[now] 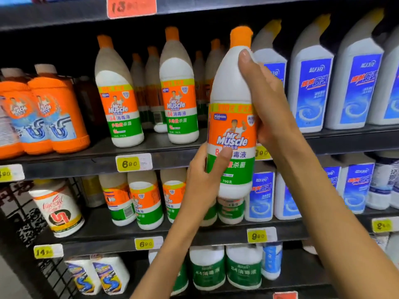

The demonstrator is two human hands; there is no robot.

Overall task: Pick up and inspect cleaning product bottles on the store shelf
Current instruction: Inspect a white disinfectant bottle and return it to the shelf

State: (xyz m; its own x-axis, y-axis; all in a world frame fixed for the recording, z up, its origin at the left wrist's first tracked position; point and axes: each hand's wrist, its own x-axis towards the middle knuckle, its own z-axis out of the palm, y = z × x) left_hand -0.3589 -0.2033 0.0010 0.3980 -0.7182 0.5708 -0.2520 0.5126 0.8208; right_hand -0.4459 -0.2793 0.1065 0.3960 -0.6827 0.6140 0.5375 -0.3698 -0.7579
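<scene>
Both hands, left hand (203,175) and right hand (267,98), grip an upright Mr Muscle bottle (232,117)

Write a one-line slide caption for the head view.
Both hands, left hand and right hand, hold a white bottle upright before stocked shelves.

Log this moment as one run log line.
phase: inspecting | held: Mr Muscle bottle, upright, label forward | right hand: upper body | left hand: lower label

Both hands (267,100) raised, fingers curled.
</scene>
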